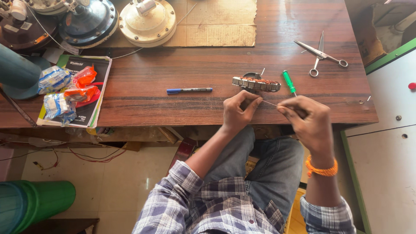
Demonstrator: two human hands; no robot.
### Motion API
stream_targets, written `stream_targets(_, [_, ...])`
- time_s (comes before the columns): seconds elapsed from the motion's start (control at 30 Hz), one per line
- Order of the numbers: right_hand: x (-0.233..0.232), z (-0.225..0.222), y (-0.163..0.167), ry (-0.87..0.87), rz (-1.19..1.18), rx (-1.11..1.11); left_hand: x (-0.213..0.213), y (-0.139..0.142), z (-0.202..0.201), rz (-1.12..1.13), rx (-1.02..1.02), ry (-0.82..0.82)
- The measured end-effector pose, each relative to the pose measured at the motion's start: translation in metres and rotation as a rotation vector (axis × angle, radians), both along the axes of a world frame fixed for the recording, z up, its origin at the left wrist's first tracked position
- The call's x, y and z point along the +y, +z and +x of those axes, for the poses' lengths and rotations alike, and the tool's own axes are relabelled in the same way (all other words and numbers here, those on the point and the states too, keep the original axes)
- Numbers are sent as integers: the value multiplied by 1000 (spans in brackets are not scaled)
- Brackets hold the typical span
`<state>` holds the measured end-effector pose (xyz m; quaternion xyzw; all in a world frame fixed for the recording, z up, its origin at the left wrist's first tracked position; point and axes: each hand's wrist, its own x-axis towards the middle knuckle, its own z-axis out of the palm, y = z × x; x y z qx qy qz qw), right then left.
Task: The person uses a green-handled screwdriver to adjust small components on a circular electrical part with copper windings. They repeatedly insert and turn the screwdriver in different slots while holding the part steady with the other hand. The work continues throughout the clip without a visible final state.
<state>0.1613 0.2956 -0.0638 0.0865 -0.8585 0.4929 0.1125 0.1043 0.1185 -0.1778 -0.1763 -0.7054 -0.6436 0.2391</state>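
A thin pale wire (269, 102) stretches taut between the left hand (239, 110) and right hand (308, 119), both sets of fingers pinched on it above the worktop (173, 73) edge. Just beyond lies a ring-shaped wound stator (255, 83), beside a green-handled screwdriver (289, 82).
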Motion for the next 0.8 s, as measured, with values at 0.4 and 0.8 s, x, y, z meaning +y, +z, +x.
stream_targets(0.4, [-39,-99,-5,1,229,106,16,5,6,613,-440,-95])
stream_targets(0.8, [7,-104,-40,-115,236,-31,-8,33,11,-369,448,418])
